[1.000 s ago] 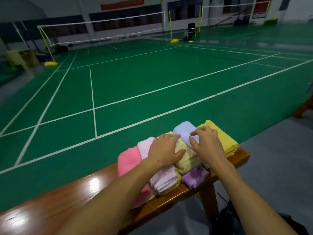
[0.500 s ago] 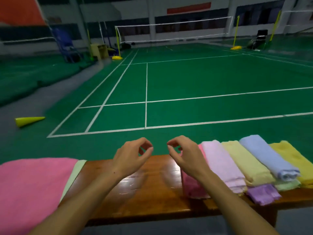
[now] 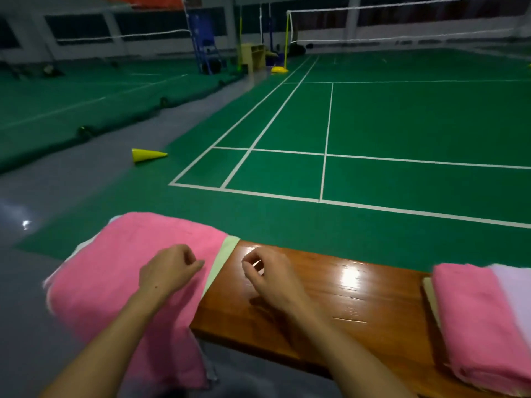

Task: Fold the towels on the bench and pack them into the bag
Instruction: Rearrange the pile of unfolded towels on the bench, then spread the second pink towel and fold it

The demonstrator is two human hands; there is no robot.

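Towels lie on a glossy wooden bench (image 3: 344, 300) beside a green badminton court. At the left end, one large pink towel (image 3: 126, 271) is spread flat, draping over the bench's near edge, with a pale green towel (image 3: 222, 259) showing as a strip beneath its right edge. At the right end sit two folded towels side by side: a folded pink towel (image 3: 471, 317) and a lilac one (image 3: 517, 294), cut off by the frame. The left hand (image 3: 168, 268) hovers over the spread pink towel, the right hand (image 3: 268, 275) over bare wood; both have loosely curled fingers and hold nothing. The terry cloth looks soft, light and floppy, best pinched at two corners. One yellow cone (image 3: 146, 155) lies on the floor. No bag is visible.
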